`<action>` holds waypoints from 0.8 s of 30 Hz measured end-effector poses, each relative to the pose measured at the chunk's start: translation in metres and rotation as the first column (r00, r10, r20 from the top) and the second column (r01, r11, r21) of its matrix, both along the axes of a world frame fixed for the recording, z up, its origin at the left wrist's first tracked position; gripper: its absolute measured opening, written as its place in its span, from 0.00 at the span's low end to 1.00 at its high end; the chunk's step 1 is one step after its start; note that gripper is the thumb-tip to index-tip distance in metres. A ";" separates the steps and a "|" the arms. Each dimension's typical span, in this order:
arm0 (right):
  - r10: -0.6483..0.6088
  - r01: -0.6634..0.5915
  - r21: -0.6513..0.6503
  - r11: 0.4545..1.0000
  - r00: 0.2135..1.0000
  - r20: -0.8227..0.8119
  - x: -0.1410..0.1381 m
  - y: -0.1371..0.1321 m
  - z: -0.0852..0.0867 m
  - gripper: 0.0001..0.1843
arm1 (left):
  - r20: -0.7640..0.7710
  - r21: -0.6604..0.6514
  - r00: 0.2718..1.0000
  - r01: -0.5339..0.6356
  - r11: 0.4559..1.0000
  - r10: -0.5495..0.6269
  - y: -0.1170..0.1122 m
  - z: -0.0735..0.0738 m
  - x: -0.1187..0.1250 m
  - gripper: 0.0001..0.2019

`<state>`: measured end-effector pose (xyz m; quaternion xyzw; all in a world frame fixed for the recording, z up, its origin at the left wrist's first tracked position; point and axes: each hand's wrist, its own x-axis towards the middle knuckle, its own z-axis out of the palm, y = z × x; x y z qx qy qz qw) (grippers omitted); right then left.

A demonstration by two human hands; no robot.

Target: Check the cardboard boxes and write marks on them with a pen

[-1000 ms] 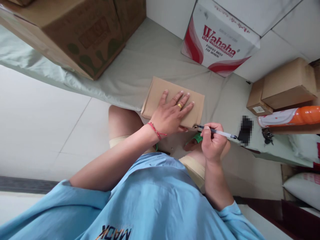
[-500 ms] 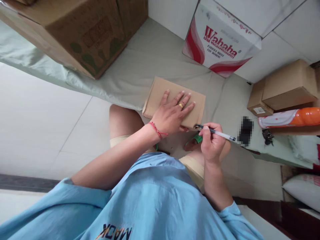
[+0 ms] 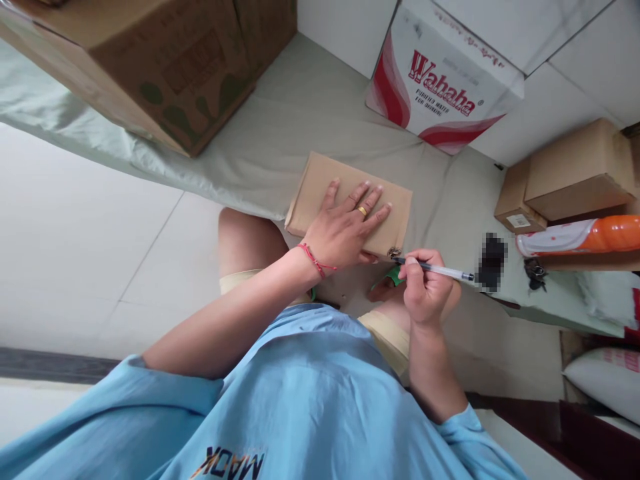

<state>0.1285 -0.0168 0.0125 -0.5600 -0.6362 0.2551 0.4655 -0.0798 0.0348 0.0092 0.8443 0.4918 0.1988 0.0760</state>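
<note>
A small brown cardboard box (image 3: 317, 180) lies at the edge of the cloth-covered surface, close to my knees. My left hand (image 3: 345, 223) rests flat on its top with the fingers spread and the thumb down over the near side. Between the fingers of my right hand (image 3: 425, 283) is a pen (image 3: 445, 270) with a clear barrel and a dark front end. The pen's tip is at the box's near right corner, by a small dark scribbled patch (image 3: 394, 253). Whether the tip touches the cardboard I cannot tell.
A large brown carton (image 3: 165, 80) stands at the back left, and a white and red water carton (image 3: 440, 87) leans by the tiled wall. On the right are smaller boxes (image 3: 575, 167), an orange-capped bottle (image 3: 580, 237), keys (image 3: 535, 273) and a blurred-out dark object (image 3: 491, 261).
The pen and my right hand have shifted slightly right and down, and the dark patch at the box corner shows more clearly. My left hand and the box stay in place.
</note>
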 end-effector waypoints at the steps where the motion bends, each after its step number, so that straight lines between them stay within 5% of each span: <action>1: -0.017 0.017 0.018 1.000 1.000 0.014 0.001 0.001 0.001 0.10 | 0.001 0.001 1.000 -0.002 1.000 0.002 0.000 0.000 0.000 0.47; 6: -0.102 0.098 0.065 0.993 0.993 0.064 0.005 0.006 0.006 0.10 | -0.023 0.000 1.000 -0.004 1.000 0.004 0.000 0.001 0.000 0.47; 24: -0.109 0.100 0.061 0.993 0.980 0.165 0.007 0.002 0.006 0.11 | -0.015 0.001 1.000 -0.002 1.000 0.002 0.001 -0.001 0.000 0.48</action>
